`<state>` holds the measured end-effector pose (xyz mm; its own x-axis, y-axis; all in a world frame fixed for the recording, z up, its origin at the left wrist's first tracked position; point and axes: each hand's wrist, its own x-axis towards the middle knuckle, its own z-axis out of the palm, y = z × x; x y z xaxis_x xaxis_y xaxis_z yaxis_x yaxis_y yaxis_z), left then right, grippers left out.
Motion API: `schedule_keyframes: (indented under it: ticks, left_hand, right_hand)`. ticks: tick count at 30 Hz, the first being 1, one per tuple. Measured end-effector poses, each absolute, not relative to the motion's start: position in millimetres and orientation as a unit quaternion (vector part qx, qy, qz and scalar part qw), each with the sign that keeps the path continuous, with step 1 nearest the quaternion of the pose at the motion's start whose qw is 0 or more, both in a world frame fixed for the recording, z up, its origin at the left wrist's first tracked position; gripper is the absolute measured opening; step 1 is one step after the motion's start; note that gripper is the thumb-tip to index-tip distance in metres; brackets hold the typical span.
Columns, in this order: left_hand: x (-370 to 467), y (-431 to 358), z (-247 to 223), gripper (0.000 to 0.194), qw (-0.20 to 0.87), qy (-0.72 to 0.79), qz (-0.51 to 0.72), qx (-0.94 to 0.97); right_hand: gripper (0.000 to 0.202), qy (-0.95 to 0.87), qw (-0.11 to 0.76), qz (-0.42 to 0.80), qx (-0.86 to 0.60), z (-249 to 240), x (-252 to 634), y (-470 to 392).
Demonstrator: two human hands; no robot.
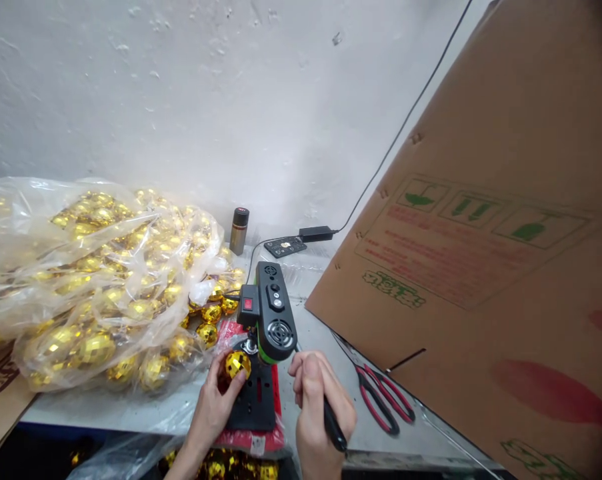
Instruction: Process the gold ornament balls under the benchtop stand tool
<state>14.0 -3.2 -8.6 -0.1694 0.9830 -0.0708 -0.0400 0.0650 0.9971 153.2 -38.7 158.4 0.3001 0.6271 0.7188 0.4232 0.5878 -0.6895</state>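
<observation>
My left hand (pixel 215 397) is closed around a gold mirror-tiled ball ornament (pixel 237 364), thumb on its near side. It holds the ball over the black base plate (pixel 253 400) of a small bench drill press (pixel 275 313), beside the machine's head. The drill's tip is hidden under the head. My right hand (pixel 323 400) is wrapped around a black-gripped lever (pixel 335 427), whose thin metal rod runs up toward the right side of the head. Whether the rod joins the machine there is hidden. Red plastic (pixel 277 393) lies under the base plate.
A big clear bag (pixel 145 293) of gold balls fills the left, with loose balls (pixel 208 333) beside it. Red-handled shears (pixel 383 397) lie at right, against a large cardboard box (pixel 471 233). Behind stand a bottle (pixel 239 231) and a power adapter (pixel 315 233). More balls (pixel 231 463) sit below the table edge.
</observation>
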Motion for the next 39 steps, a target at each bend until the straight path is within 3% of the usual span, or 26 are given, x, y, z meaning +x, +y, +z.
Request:
schedule_keyframes:
  ticks: [6,13,21,28,39]
  left_hand:
    - [18,-14,-21,0.057,0.347,0.588,0.425,0.595]
    - [19,-13,-26,0.053,0.276,0.545,0.420,0.671]
    - [14,-6,-18,0.055,0.321,0.490,0.367,0.723]
    - [13,-6,-19,0.056,0.346,0.498,0.363,0.707]
    - [14,-7,-12,0.057,0.357,0.502,0.356,0.703]
  right_hand:
    - [0.038,-0.601,0.664,0.078,-0.439,147,157,-41]
    - [0.037,-0.598,0.667,0.076,-0.439,141,155,-45]
    - [0.038,-0.543,0.679,0.109,-0.482,135,143,-55]
    - [0.035,-0.595,0.687,-0.009,-0.418,91,154,-44]
    - [0.038,-0.575,0.699,-0.025,-0.425,81,151,-42]
